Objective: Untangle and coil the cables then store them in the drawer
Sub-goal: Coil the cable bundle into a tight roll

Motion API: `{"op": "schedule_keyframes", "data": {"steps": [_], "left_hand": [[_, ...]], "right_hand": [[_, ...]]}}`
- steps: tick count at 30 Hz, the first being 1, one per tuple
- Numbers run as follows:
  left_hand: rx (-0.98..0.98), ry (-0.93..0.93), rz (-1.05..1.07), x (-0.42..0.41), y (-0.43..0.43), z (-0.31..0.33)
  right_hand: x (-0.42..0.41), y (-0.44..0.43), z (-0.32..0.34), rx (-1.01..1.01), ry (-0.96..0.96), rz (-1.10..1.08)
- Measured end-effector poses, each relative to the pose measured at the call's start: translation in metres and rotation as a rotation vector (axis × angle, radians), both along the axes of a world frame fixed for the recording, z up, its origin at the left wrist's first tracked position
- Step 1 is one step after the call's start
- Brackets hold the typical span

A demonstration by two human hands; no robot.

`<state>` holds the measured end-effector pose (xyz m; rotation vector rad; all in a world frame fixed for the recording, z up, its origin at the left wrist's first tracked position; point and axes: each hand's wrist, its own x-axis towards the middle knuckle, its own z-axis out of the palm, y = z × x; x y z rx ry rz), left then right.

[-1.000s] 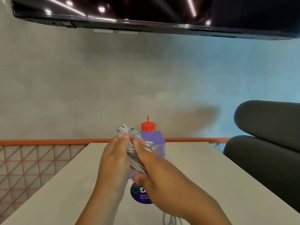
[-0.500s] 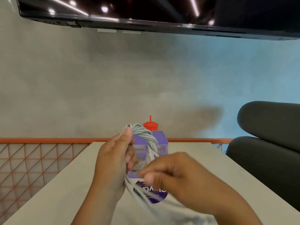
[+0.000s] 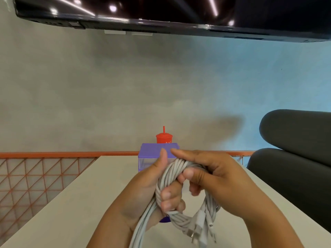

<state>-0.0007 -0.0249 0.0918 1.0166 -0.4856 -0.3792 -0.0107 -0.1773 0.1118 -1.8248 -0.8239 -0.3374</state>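
A bundle of white cables is held above the table, looped into a rough coil with several plugs hanging at its lower right. My left hand grips the left side of the coil, fingers through the loop, and loose strands trail down past the wrist. My right hand holds the top right of the coil, thumb pressed on the strands. Behind the hands stands a small purple drawer box with a clear front; whether the drawer is open I cannot tell.
A red cup with a straw stands behind the purple box. The white table ends at an orange mesh railing. A dark sofa is at the right. A black screen hangs overhead.
The bunched cables have opened into a wide loop and dropped lower. My right hand rose from below the bundle to its top right; my left hand's fingers went through the loop.
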Motion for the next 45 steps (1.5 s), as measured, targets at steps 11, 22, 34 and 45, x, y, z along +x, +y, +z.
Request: {"op": "schedule_keyframes", "data": {"steps": [11,22,34,45], "left_hand": [[0.489,-0.361,0.207,0.001,0.020,-0.001],[0.734,-0.635,0.475,0.008,0.016,-0.004],[0.937,-0.663,0.538,0.006,0.012,-0.003],[0.590,-0.335,0.269,0.006,0.015,-0.003]], "right_hand": [[-0.001,-0.013,0.006,0.322,0.190,0.025],[0.009,-0.020,-0.001,0.074,0.184,-0.095],[0.015,-0.003,-0.004,0.158,0.199,-0.162],[0.024,-0.006,-0.011,0.326,0.381,-0.028]]}}
